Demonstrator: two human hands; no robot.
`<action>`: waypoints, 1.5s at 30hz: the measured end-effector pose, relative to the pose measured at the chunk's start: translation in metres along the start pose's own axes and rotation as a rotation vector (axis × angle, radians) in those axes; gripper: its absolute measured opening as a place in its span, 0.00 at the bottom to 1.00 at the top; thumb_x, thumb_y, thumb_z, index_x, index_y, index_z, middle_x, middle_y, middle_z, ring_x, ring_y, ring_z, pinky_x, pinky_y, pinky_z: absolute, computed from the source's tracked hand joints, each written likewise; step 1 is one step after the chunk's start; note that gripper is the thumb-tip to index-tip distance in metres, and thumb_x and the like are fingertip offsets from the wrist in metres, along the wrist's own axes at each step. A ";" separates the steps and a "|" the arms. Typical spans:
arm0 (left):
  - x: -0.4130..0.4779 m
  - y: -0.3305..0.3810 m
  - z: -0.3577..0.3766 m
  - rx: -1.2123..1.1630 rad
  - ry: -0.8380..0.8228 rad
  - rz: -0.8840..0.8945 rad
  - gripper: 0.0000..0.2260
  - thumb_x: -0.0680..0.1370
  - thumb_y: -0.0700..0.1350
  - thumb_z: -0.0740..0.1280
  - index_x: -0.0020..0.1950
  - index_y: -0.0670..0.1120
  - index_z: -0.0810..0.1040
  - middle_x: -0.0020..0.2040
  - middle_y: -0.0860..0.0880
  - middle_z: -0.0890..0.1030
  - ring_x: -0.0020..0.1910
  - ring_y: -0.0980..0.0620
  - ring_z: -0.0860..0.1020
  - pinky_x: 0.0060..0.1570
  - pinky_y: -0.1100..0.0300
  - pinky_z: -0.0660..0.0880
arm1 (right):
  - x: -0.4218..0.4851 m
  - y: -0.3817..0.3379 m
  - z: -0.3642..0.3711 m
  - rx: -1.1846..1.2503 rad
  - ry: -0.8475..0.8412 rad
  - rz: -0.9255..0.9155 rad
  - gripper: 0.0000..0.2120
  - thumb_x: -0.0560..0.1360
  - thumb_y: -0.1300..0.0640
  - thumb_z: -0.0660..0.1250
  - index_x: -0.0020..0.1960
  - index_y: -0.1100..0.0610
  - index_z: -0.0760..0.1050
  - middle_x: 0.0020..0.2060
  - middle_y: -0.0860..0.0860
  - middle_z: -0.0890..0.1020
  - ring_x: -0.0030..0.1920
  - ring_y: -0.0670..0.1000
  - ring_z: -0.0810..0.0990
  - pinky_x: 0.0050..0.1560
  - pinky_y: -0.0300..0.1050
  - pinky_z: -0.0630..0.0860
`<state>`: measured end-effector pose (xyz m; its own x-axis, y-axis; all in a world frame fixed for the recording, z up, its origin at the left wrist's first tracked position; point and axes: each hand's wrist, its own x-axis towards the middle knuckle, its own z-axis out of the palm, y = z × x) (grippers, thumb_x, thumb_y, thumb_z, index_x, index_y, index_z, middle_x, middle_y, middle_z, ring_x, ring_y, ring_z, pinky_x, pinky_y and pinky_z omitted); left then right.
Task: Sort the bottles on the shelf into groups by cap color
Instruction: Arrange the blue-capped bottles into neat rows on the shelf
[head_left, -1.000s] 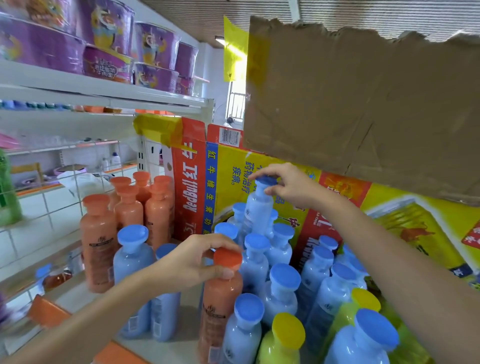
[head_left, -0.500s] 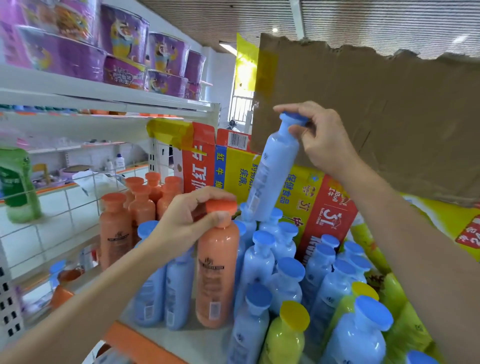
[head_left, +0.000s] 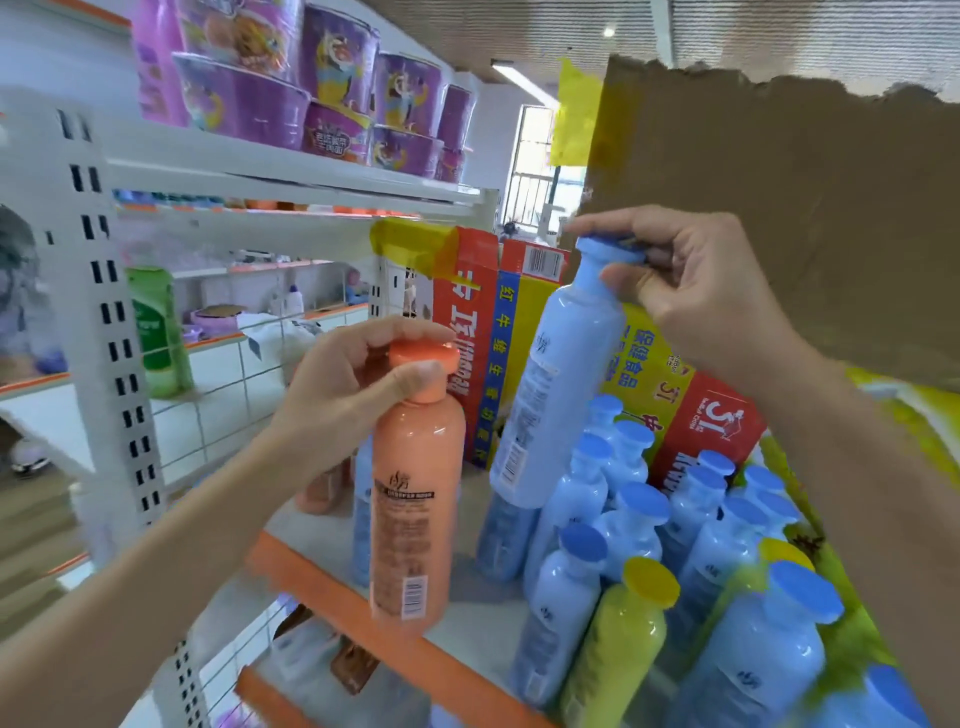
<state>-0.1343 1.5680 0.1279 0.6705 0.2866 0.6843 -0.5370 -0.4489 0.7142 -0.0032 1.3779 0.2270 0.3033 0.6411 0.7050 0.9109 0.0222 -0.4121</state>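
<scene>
Two curled grips (head_left: 353, 387) (head_left: 696, 296) aloft: orange bottle (head_left: 415, 493), blue bottle (head_left: 556, 374)

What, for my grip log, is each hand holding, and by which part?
The left hand grips the orange bottle by its orange cap and neck; the right hand grips the blue bottle by its blue cap.

Orange bottle (head_left: 415, 499), orange cap, upright, label with barcode facing viewer, held in air before front edge of shelf (head_left: 483, 608); left hand (head_left: 358, 384) grips its cap. Pale blue bottle (head_left: 561, 374), blue cap, tilted, raised above others; right hand (head_left: 696, 291) pinches its cap. Blue-capped bottles (head_left: 634, 519) stand packed together at shelf right. Yellow-capped bottle (head_left: 618, 644) upright at their front.
</scene>
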 end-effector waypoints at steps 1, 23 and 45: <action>-0.004 0.001 -0.006 -0.003 0.007 -0.012 0.12 0.66 0.55 0.68 0.48 0.59 0.81 0.48 0.56 0.83 0.48 0.58 0.80 0.46 0.67 0.75 | -0.003 -0.003 0.006 0.006 -0.022 -0.001 0.20 0.70 0.64 0.61 0.49 0.39 0.75 0.50 0.44 0.80 0.50 0.54 0.81 0.55 0.51 0.77; -0.010 -0.065 -0.103 0.221 0.142 -0.232 0.13 0.71 0.36 0.71 0.44 0.56 0.78 0.43 0.59 0.81 0.44 0.60 0.79 0.48 0.62 0.74 | -0.053 -0.012 0.130 0.039 -0.210 0.178 0.24 0.72 0.70 0.67 0.52 0.40 0.75 0.49 0.46 0.78 0.50 0.50 0.77 0.50 0.49 0.75; 0.001 -0.128 -0.081 0.287 0.200 -0.300 0.10 0.72 0.38 0.70 0.48 0.52 0.77 0.45 0.61 0.75 0.44 0.65 0.73 0.44 0.68 0.69 | -0.054 0.011 0.169 -0.053 -0.234 0.314 0.18 0.71 0.65 0.68 0.57 0.48 0.78 0.50 0.45 0.77 0.50 0.40 0.74 0.49 0.36 0.72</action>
<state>-0.1057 1.6942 0.0489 0.6477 0.5844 0.4888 -0.1521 -0.5295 0.8345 -0.0562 1.4732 0.0871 0.5034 0.7678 0.3962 0.7986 -0.2385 -0.5525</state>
